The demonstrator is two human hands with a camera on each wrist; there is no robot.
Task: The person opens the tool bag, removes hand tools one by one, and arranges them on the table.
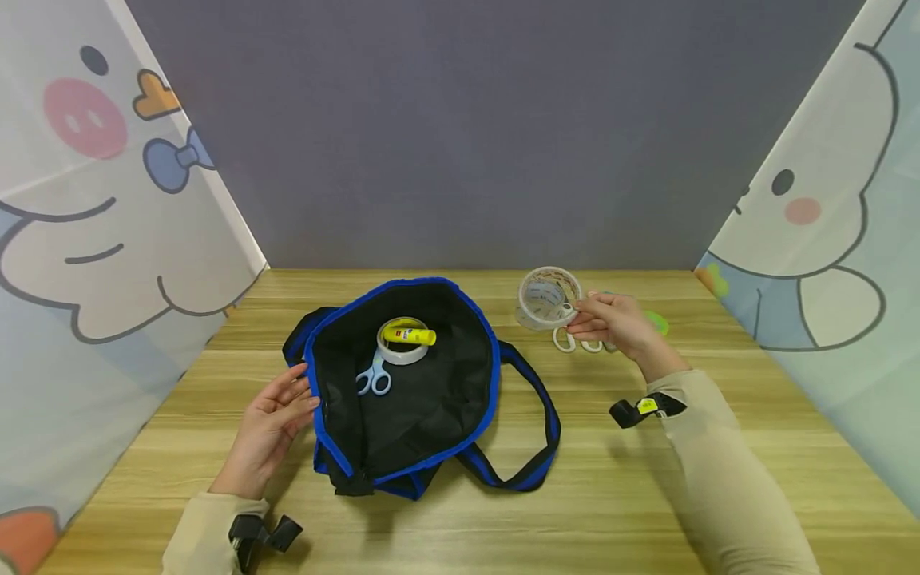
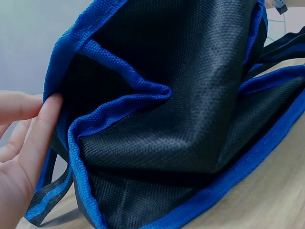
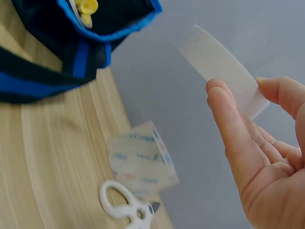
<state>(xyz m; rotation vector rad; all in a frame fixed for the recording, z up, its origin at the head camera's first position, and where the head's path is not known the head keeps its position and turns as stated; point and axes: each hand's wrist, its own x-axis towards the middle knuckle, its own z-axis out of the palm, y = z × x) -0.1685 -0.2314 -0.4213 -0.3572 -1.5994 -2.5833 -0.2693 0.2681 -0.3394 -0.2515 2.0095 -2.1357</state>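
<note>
A black bag (image 1: 424, 399) with blue edging lies with its mouth spread toward me. Its rim (image 2: 53, 71) is pinched between the thumb and fingers of my left hand (image 1: 269, 427). Inside sit a roll of tape (image 1: 406, 357), a yellow glue stick (image 1: 410, 335) across it, and light blue scissors (image 1: 375, 377). To the bag's right, my right hand (image 1: 618, 323) pinches a pale, translucent tape roll (image 3: 226, 71) by its edge. Close to that hand on the table are a wider clear tape roll (image 3: 140, 157) with printing and white-handled scissors (image 3: 116, 202).
A green item (image 1: 656, 322) is partly hidden behind my right hand. The bag's strap (image 1: 549, 423) loops over the wooden table (image 1: 575, 511) toward the right. A grey panel (image 1: 460, 144) stands at the back, with cartoon-printed panels (image 1: 108, 239) at the sides.
</note>
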